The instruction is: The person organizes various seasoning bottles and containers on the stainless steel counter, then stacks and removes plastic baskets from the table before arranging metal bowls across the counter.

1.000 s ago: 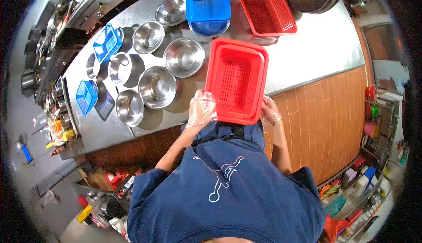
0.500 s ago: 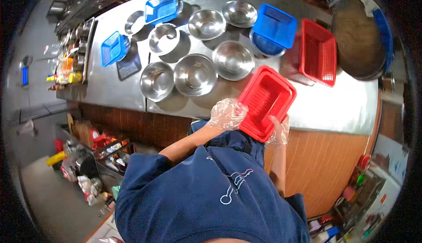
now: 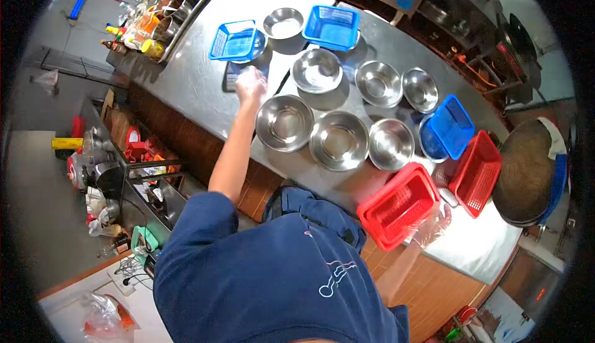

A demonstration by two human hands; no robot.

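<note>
My right hand (image 3: 434, 225), in a clear plastic glove, grips the right side of a red plastic basket (image 3: 396, 209). Its doubled rim looks like nested baskets, tilted over the near table edge. My left hand (image 3: 251, 85), also gloved, is stretched out over the table; its fingers are blurred. Just beyond it a small blue basket (image 3: 233, 40) rests tilted against a steel bowl, and no contact with the hand can be made out. Closest on the right of that hand is a wide steel bowl (image 3: 285, 123).
Several steel bowls (image 3: 339, 141) stand on the metal table (image 3: 192, 76). Another blue basket (image 3: 331, 28) lies at the back, one more (image 3: 451, 126) at right beside a red basket (image 3: 476, 174). A round wooden board (image 3: 524, 172) and a condiment tray (image 3: 189, 20) flank them.
My left hand has let go of the red basket and moved left toward the small blue basket. My right hand still holds the red basket. The view has turned left.
</note>
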